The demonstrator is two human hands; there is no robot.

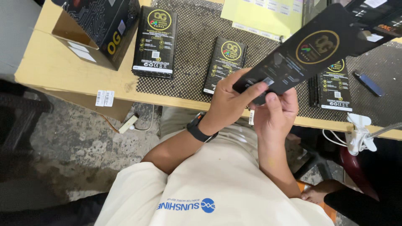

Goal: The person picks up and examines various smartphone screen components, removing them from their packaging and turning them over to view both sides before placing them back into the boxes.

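A pale wooden table (54, 67) is standing over a rough concrete floor (79, 142), and a dark woven mat (197, 46) is covering most of its top. The person is holding a long flat black package (312, 50) with a round gold emblem up in the air above the table's near edge, and it is slanting away toward the upper right. The left hand (230, 100), wearing a dark watch (200, 129) at the wrist, is gripping the package's lower end, with the fingers curled over its top face. The right hand (274, 113) is sitting just beside it, with the thumb pressing up against the same end, so both hands are pinching the package. On the mat, a stack of similar black packages (155, 42) is lying at the left, a single one (225, 62) is resting near the middle, and another stack (333, 90) is lying at the right, partly under the raised package. An open black carton (98, 27) is sitting at the table's far left corner, and a yellow sheet (264, 14) is lying at the back.
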